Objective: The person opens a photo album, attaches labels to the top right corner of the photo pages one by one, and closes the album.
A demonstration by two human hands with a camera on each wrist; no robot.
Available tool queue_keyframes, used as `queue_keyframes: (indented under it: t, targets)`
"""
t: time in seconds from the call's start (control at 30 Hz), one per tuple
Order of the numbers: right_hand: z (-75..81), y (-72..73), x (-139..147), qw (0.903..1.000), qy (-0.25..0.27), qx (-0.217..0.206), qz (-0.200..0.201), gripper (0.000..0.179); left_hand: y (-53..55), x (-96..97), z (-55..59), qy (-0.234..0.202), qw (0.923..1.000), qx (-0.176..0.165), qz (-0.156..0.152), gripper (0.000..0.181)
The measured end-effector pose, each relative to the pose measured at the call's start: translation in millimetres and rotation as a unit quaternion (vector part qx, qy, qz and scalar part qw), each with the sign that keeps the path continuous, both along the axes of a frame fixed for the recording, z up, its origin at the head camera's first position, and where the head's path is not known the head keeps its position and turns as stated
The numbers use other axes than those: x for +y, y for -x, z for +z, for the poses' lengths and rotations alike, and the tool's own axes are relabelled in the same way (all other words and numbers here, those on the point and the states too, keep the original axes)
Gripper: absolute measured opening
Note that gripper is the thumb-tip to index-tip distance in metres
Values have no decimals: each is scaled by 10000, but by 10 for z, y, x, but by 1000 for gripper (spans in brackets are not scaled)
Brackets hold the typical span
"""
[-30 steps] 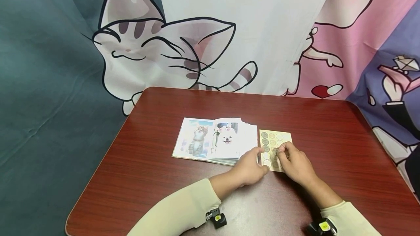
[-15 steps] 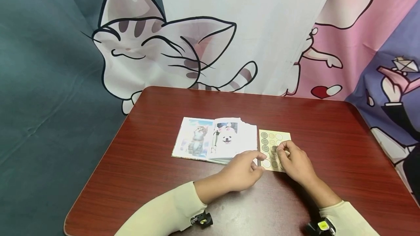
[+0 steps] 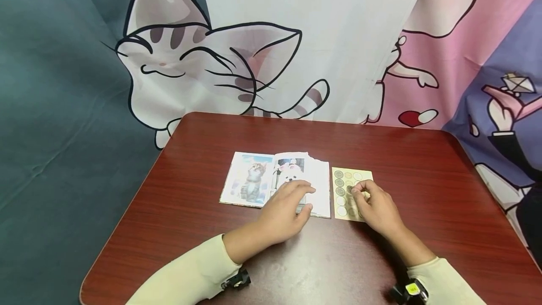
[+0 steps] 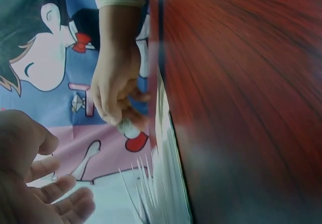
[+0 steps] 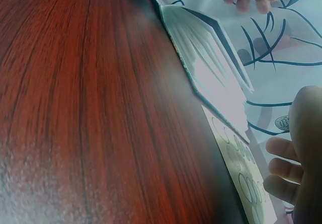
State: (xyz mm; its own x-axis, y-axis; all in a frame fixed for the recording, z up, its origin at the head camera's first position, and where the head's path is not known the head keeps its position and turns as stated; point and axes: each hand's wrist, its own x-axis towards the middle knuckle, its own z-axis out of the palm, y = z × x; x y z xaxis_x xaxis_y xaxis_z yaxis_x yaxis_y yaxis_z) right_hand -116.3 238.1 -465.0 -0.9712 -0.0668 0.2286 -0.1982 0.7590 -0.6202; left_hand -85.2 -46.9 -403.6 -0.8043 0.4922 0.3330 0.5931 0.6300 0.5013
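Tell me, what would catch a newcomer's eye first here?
Probably the big smiling cat printed on the backdrop behind the table. Next, the open book on the table, then the yellow sheet just right of it, over which the right grip pinches a small disc.

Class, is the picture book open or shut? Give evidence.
The picture book is open: its kitten picture and dog picture lie on facing pages.

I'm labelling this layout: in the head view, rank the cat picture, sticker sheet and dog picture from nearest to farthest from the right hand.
1. Sticker sheet: partly hidden by the right hand.
2. Dog picture: middle of the open book.
3. Cat picture: the book's left page.
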Motion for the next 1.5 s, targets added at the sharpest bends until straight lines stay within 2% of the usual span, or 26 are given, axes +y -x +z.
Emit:
queue_keyframes:
  t: [0.2, 0.4, 0.53, 0.67, 0.9, 1.1, 1.5]
  targets:
    - [24, 30, -53, 9999, 25, 63, 91, 6, 19, -217, -62, 724, 9965, -8, 424, 46]
    - [30, 39, -80, 9999, 54, 41, 128, 6, 10, -345, -152, 1364, 9871, -502, 677, 68]
    - [31, 39, -93, 9999, 37, 35, 139, 7, -17, -392, -173, 1722, 9780, -992, 636, 79]
    - [32, 38, -104, 9999, 10, 33, 128, 8, -34, -425, -182, 2023, 9684, -1366, 504, 83]
    - [30, 42, -116, 9999, 14, 46, 138, 5, -32, -457, -244, 2378, 9548, -1759, 278, 83]
    - [42, 51, -148, 9997, 89, 34, 205, 6, -22, -475, -282, 2580, 9455, -1975, 219, 81]
    - [113, 145, -280, 9992, 140, -24, 361, 9, -8, -442, -319, 2836, 9387, -1948, 211, 81]
